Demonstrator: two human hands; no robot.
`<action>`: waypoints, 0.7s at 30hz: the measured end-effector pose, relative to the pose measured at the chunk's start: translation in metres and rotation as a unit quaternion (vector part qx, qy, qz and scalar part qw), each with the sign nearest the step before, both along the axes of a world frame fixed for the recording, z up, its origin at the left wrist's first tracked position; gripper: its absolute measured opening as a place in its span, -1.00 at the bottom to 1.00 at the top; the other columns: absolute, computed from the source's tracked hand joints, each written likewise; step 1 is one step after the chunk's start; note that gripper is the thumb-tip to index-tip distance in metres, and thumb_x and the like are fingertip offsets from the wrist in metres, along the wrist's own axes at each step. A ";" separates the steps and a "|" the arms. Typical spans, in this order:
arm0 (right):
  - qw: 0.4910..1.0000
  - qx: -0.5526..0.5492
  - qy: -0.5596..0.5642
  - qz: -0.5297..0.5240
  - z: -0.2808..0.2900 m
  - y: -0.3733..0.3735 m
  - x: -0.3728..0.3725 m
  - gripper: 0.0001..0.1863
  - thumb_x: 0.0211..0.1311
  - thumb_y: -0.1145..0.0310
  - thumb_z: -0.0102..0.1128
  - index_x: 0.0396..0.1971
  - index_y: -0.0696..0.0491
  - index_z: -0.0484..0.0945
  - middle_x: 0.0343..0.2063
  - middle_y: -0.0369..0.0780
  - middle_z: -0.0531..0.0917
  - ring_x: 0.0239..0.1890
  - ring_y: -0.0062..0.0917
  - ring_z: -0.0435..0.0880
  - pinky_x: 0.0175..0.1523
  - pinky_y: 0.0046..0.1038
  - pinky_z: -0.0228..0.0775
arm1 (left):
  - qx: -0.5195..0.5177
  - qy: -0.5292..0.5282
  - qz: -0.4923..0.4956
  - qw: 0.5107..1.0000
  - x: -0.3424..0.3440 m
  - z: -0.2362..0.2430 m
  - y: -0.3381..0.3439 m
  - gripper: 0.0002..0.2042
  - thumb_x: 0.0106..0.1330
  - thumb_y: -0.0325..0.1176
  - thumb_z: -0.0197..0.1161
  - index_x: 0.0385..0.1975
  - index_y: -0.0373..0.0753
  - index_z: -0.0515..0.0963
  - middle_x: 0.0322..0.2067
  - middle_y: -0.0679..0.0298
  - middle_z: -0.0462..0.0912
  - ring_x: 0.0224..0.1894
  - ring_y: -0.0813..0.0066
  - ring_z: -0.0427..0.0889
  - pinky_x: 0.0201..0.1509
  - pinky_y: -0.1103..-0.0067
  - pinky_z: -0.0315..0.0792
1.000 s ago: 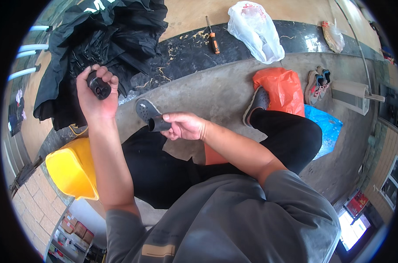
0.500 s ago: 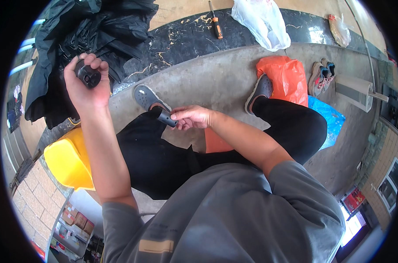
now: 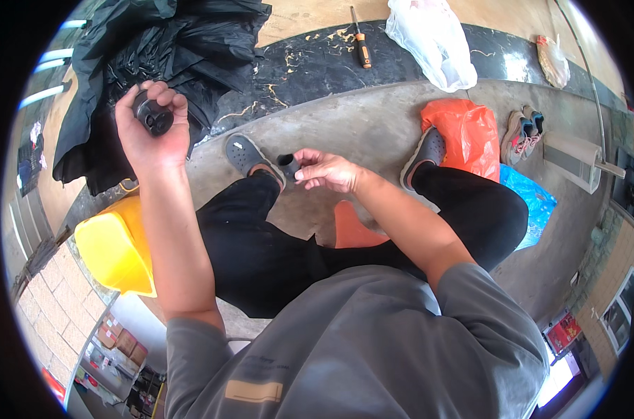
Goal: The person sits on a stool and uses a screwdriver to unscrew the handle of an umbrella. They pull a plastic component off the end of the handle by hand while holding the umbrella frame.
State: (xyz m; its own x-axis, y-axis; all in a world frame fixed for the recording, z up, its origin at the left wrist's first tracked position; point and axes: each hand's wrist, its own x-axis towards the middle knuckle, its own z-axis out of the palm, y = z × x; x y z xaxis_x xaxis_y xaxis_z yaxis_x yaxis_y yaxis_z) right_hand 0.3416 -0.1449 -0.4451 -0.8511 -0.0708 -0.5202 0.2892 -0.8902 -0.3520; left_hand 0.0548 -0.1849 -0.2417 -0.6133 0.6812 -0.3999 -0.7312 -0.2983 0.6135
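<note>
My left hand (image 3: 153, 143) is raised at the left with its fingers wrapped round a thick black cylindrical fitting (image 3: 156, 120). Behind that hand lies gathered black sheet fabric (image 3: 177, 49); whether the fitting joins it, I cannot tell. Between my knees, my right hand (image 3: 329, 171) pinches a short black tube (image 3: 287, 165) with thumb and fingers, one open end showing. The tube and the fitting are well apart.
An orange-and-black screwdriver (image 3: 362, 50) and a white plastic bag (image 3: 435, 45) lie on the dark stone strip ahead. Orange (image 3: 463, 136) and blue (image 3: 530, 202) bags stand by my right leg, near a pair of shoes (image 3: 521, 134). A yellow container (image 3: 118, 248) is at my left.
My right hand has tipped the black tube, so its open end now shows more and its side less. My left hand keeps hold of the fitting. The whole view has shifted slightly.
</note>
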 end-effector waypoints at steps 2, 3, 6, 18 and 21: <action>0.997 0.069 -0.003 -0.018 -0.006 0.005 -0.003 -0.62 0.16 0.49 0.38 -0.06 -0.06 0.46 -0.20 -0.41 0.51 -0.16 -0.68 0.56 -0.14 -0.58 0.45 | -0.010 0.010 0.019 1.000 0.001 0.001 0.002 -0.84 0.25 -0.31 0.16 -0.35 -0.27 0.42 -0.49 0.26 0.48 -0.44 0.44 0.48 -0.20 0.49 0.37; 0.988 0.151 -0.014 -0.014 -0.007 0.009 -0.006 -0.65 0.16 0.42 0.39 -0.10 -0.05 0.45 -0.22 -0.40 0.50 -0.18 -0.70 0.51 -0.14 -0.55 0.44 | -0.012 0.016 0.031 0.999 -0.002 0.001 0.000 -0.84 0.24 -0.31 0.16 -0.36 -0.27 0.42 -0.48 0.26 0.48 -0.44 0.43 0.48 -0.19 0.48 0.37; 0.967 0.241 -0.060 -0.054 -0.017 0.034 -0.009 -0.60 0.15 0.30 0.41 -0.07 -0.01 0.44 -0.23 -0.36 0.52 -0.18 -0.67 0.51 -0.14 -0.52 0.43 | -0.025 0.055 0.065 0.996 -0.002 0.006 -0.001 -0.85 0.25 -0.32 0.15 -0.36 -0.27 0.42 -0.48 0.26 0.47 -0.44 0.43 0.48 -0.18 0.47 0.36; 0.537 0.794 -0.286 0.028 -0.054 0.175 -0.004 -0.50 0.00 0.17 0.38 0.01 -0.04 0.61 0.15 -0.13 0.43 0.24 -0.20 0.32 0.33 -0.22 0.21 | -0.002 0.072 0.091 0.993 0.001 0.015 -0.007 -0.87 0.29 -0.36 0.10 -0.30 -0.28 0.39 -0.46 0.28 0.40 -0.43 0.47 0.40 -0.20 0.51 0.33; 0.508 0.809 -0.295 0.024 -0.077 0.190 0.005 -0.49 -0.01 0.15 0.38 0.01 -0.04 0.61 0.19 -0.16 0.42 0.26 -0.21 0.29 0.35 -0.23 0.18 | 0.009 0.061 0.083 0.995 -0.004 0.010 -0.008 -0.88 0.31 -0.37 0.10 -0.29 -0.28 0.39 -0.46 0.28 0.40 -0.43 0.48 0.40 -0.21 0.52 0.34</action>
State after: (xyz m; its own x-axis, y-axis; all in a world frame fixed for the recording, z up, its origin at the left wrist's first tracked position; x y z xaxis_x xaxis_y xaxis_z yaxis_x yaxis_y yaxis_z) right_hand 0.3464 0.0450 -0.5220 -0.5315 0.8419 -0.0929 0.7763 0.4403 -0.4511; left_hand 0.0513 -0.1929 -0.2322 -0.7616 0.5725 -0.3036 -0.5910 -0.4214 0.6878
